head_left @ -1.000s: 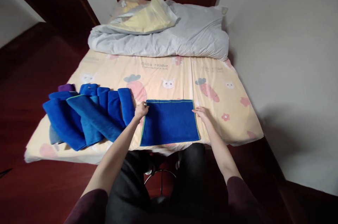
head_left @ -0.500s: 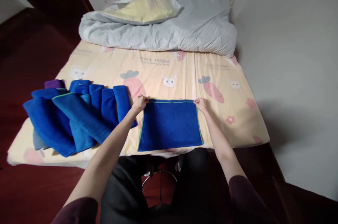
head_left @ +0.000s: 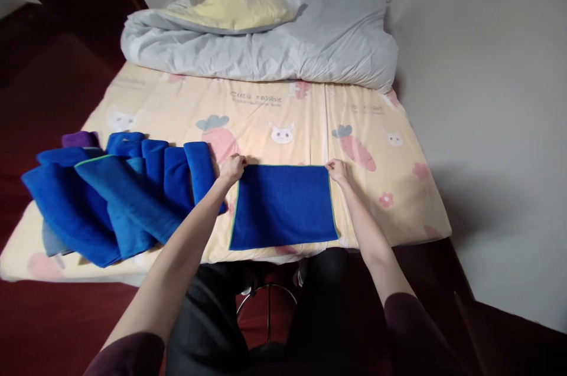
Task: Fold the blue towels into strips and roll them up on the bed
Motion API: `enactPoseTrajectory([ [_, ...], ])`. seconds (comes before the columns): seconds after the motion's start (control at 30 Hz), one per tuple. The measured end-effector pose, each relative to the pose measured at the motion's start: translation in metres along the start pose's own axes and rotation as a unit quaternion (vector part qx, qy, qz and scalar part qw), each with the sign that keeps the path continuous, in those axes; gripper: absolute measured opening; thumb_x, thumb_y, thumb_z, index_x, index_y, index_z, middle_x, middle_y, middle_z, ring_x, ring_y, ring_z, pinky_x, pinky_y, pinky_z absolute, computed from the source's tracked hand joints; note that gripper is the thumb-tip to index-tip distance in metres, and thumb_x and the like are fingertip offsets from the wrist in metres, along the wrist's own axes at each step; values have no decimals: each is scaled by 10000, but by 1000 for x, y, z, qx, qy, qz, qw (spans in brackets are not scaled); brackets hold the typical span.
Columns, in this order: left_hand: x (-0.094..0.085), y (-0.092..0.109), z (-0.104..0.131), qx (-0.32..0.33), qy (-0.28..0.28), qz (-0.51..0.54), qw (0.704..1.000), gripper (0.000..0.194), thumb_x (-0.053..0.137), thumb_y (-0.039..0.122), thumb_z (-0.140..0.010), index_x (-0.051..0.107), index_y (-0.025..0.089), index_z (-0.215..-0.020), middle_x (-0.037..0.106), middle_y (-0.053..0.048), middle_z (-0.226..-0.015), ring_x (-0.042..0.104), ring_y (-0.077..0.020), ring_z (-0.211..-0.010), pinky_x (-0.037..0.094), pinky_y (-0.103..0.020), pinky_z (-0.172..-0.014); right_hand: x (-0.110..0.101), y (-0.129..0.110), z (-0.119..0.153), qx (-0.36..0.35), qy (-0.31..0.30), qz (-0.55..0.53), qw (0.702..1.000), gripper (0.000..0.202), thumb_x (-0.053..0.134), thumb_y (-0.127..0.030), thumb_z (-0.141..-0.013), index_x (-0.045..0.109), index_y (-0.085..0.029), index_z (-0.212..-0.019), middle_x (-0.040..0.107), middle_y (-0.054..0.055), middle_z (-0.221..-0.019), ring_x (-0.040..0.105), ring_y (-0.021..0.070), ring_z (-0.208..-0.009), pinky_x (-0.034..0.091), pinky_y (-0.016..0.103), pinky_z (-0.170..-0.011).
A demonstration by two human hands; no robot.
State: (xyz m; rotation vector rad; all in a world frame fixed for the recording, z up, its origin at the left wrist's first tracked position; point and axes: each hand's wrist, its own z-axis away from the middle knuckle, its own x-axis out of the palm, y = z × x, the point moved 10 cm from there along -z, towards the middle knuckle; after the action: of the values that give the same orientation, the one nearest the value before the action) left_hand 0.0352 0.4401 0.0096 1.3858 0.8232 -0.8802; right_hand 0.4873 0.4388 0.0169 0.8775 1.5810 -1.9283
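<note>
A blue towel (head_left: pixel 286 205) with thin green edging is spread in a rectangle at the near edge of the bed. My left hand (head_left: pixel 233 167) pinches its far left corner, and my right hand (head_left: pixel 336 170) pinches the far right corner. The far edge runs fairly straight between them. Just left of my left hand lies a pile of blue towels (head_left: pixel 128 199), several of them folded into long strips. A purple cloth (head_left: pixel 80 139) shows at the back of that pile, and a grey one (head_left: pixel 54 241) pokes out beneath it.
The bed (head_left: pixel 398 187) has a cream sheet printed with rabbits and carrots. A rolled grey-white quilt (head_left: pixel 261 60) lies across its far end, with a yellow pillow in a clear bag (head_left: pixel 239 1) on top. A white wall (head_left: pixel 500 98) rises on the right.
The far edge of the blue towel, earlier showing a double green line, now lies with a single thin one. Both hands keep their corners. The view has shifted slightly.
</note>
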Motion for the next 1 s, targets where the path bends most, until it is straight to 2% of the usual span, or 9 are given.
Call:
enactPoseTrajectory([
  [0.17, 12, 0, -5, 32, -72, -51, 996, 144, 691, 267, -807, 758, 190, -908, 720, -96, -938, 679, -255, -969, 544, -320, -888, 12, -14, 3, -40, -63, 75, 994, 202, 801, -200, -839, 785, -179, -1039, 787, 43, -918, 708, 180, -842, 550, 281, -838],
  [0.3, 18, -14, -14, 5, -170, -87, 982, 178, 716, 253, -806, 752, 160, -953, 732, -104, -925, 682, -279, -1003, 537, -348, -947, 16, -17, -5, -37, -128, 184, 974, 134, 807, -266, -889, 797, -175, -987, 771, 63, -916, 698, 199, -887, 529, 283, -842],
  [0.4, 0, -7, -18, -16, -99, -81, 992, 213, 633, 233, -881, 746, 134, -1032, 728, -170, -1072, 672, -336, -1096, 529, -434, -1011, 6, -28, -8, -33, -65, 219, 973, 144, 731, -247, -951, 795, -152, -1039, 758, 132, -1047, 688, 260, -1020, 533, 341, -913],
  [0.53, -16, 39, 17, 21, 83, -59, 995, 456, 430, 227, -998, 621, 110, -1395, 570, -248, -1472, 487, -408, -1419, 402, -596, -1168, 15, -72, 33, -133, 71, 217, 965, 390, 487, -238, -1062, 668, -119, -1387, 590, 226, -1468, 514, 360, -1374, 407, 544, -1161],
  [0.63, 16, 72, 53, 102, 65, -30, 992, 581, 427, 376, -1041, 489, 117, -1557, 388, -200, -1669, 279, -398, -1580, 251, -618, -1271, 65, -94, 83, -264, 5, 203, 943, 529, 406, -363, -1105, 484, -159, -1587, 383, 150, -1692, 326, 325, -1562, 264, 546, -1287],
  [0.7, 37, 72, 64, 124, 38, -9, 992, 644, 426, 474, -1048, 464, 124, -1587, 318, -167, -1718, 184, -384, -1622, 170, -609, -1306, 87, -86, 96, -289, -46, 206, 934, 574, 391, -432, -1109, 440, -176, -1621, 325, 104, -1733, 251, 279, -1614, 192, 503, -1331],
  [0.87, 44, 40, 45, 92, 68, 45, 992, 735, 378, 540, -1075, 391, 40, -1613, 216, -185, -1749, 88, -325, -1649, 84, -575, -1332, 69, -49, 53, -151, 1, 219, 964, 618, 329, -410, -1119, 388, -75, -1635, 289, 164, -1736, 201, 283, -1640, 110, 555, -1341],
  [0.93, 43, 49, 50, 90, 84, 51, 991, 735, 366, 521, -1086, 394, -10, -1593, 197, -212, -1746, 72, -324, -1649, 50, -587, -1332, 69, -57, 58, -140, 14, 223, 965, 616, 326, -388, -1117, 395, -46, -1625, 269, 187, -1737, 168, 312, -1647, 76, 606, -1332],
  [1.0, 50, 78, 75, 121, 73, 41, 989, 700, 378, 498, -1084, 426, 16, -1588, 186, -196, -1752, 55, -328, -1654, 44, -583, -1336, 82, -76, 90, -184, 13, 219, 958, 614, 340, -382, -1113, 388, -58, -1633, 228, 175, -1751, 109, 316, -1658, 49, 612, -1333],
])
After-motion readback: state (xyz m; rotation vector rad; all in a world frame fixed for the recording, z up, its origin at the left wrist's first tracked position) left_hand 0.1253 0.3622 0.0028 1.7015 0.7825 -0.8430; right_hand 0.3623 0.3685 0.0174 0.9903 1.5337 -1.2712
